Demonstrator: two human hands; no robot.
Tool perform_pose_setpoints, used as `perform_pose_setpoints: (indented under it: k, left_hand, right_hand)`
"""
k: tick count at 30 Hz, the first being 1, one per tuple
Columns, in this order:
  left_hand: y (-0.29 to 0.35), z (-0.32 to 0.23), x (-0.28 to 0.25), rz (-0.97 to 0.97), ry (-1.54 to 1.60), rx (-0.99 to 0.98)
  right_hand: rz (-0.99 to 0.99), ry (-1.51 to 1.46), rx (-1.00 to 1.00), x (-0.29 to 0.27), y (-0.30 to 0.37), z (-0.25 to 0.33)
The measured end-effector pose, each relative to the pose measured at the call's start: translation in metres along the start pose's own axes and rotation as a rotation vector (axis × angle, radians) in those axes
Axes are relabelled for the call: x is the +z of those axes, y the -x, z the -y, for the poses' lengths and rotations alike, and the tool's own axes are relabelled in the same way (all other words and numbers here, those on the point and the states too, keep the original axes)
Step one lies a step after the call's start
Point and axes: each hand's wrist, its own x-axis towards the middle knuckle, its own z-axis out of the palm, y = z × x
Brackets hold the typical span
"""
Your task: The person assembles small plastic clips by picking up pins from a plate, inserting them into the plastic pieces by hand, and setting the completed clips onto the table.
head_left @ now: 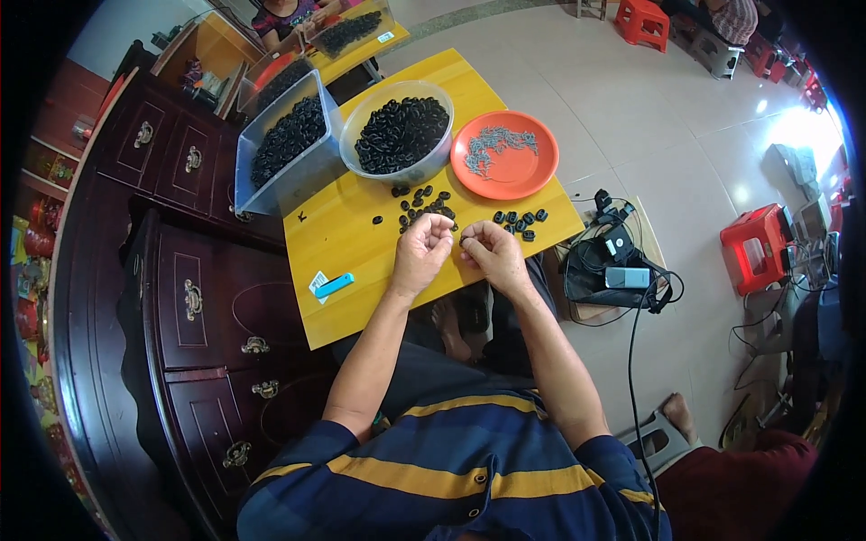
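- Evidently, the right hand (496, 259) has its thumb and forefinger drawn together, with a small black piece (465, 241) at its grip (mostly hidden by the fingers).
- That piece sits right at the fingertips, on the side facing the left hand (422, 256), out over the tabletop (361, 248) near its front edge.
- The left hand's grip is pinched, thumb against curled fingers, just beside the right one; whether anything is between those fingertips, I cannot tell.
- Just beyond the left hand lies a loose scatter of black ovals (424, 200), a few close to its fingers.
- Beyond the right hand and to its right, a smaller group of black pieces (514, 218) lies near the tabletop's right side.
- Farther out stands a clear round bowl (419, 173) heaped with black ovals, between a clear plastic bin (298, 185) of similar pieces on the left and an orange plate (519, 176) on the right.
- Small silvery pins (494, 144) are spread over the plate.
- A blue tool (336, 286) rests well to the left of both hands.
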Motion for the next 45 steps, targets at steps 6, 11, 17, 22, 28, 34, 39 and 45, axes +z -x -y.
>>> perform_pose_setpoints:
  k: [6,11,17,22,28,34,39,45]
  left_hand:
    - [0.0,0.004,0.0,0.033,-0.056,-0.015]
    - [-0.004,0.005,-0.001,0.025,-0.06,-0.016]
    - [-0.004,0.006,0.0,0.013,-0.054,-0.022]
    - [-0.005,0.008,0.001,0.0,-0.113,0.033]
    - [-0.004,0.006,0.001,0.001,-0.135,0.019]
    - [-0.005,0.006,0.002,0.029,-0.14,-0.018]
    - [-0.009,0.009,0.002,0.044,-0.14,-0.044]
    - [-0.007,-0.015,-0.009,0.086,0.068,-0.172]
  right_hand:
    - [-0.002,0.007,0.005,0.001,-0.001,0.001]
    - [-0.012,0.023,-0.005,0.001,-0.003,0.0]
    - [-0.024,0.057,0.004,0.002,-0.004,-0.004]
    - [-0.062,0.067,-0.031,0.003,-0.007,-0.014]
    - [-0.084,0.221,-0.051,0.008,-0.003,-0.005]
    - [-0.118,0.262,-0.07,0.01,-0.002,-0.006]
    - [-0.144,0.266,-0.101,0.011,-0.004,-0.009]
    - [-0.133,0.059,-0.034,0.005,-0.004,-0.004]
